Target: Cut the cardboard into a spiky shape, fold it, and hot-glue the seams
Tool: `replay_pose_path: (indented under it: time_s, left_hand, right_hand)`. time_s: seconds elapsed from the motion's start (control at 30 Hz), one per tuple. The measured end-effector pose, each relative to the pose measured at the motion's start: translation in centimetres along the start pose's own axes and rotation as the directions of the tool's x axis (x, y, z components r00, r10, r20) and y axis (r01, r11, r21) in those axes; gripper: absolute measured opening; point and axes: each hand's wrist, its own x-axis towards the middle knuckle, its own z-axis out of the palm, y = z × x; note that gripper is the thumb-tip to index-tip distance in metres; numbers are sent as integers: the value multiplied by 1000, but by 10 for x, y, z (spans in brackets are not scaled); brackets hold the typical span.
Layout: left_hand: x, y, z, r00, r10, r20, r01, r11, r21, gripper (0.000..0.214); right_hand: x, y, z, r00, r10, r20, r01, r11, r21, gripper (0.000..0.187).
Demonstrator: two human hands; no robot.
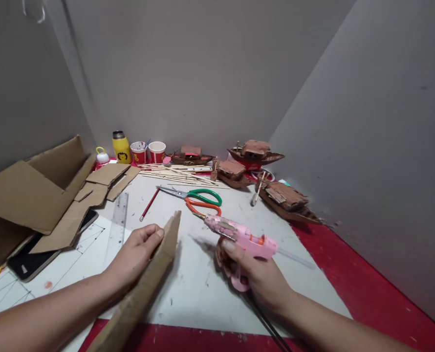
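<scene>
My left hand (pixel 139 252) is closed on a long strip of brown cardboard (pixel 147 281), held on edge and pointing away from me over the white work surface. My right hand (pixel 252 276) grips a pink hot glue gun (pixel 241 237). Its nozzle points left and away, toward the far end of the strip, with a gap between them. A clear glue stick pokes out of the gun's back, and its black cord runs down past my right wrist.
Green-and-orange scissors (pixel 199 199), a red pencil (pixel 149 204), a clear ruler (pixel 118 220) and a pile of wooden sticks (pixel 177 174) lie ahead. Several brown model boats (pixel 285 199) stand at the back right. Cardboard pieces (pixel 37 195), a yellow bottle (pixel 121 147) and two paper cups (pixel 147 152) sit left.
</scene>
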Motion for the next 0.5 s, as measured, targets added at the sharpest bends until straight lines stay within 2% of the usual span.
replay_pose_path:
  time_s: [0.1,0.2,0.4,0.5]
  left_hand:
    - [0,11,-2,994,71,-83,-55,982,180,36]
    - [1,12,-6,983,156,-98,-115,934,339,32]
    - [-2,6,-8,963,266,-53,-210,854,476,29]
    - [-8,13,-7,942,329,-62,-251,815,523,34]
  right_hand:
    - [5,-1,0,998,-64,-2,64,997,38,51]
    - [5,-4,1,995,-90,-34,93,991,99,50]
    - [2,-8,5,979,-205,-11,205,972,117,50]
    - [1,-10,6,968,-249,-13,249,964,95,52]
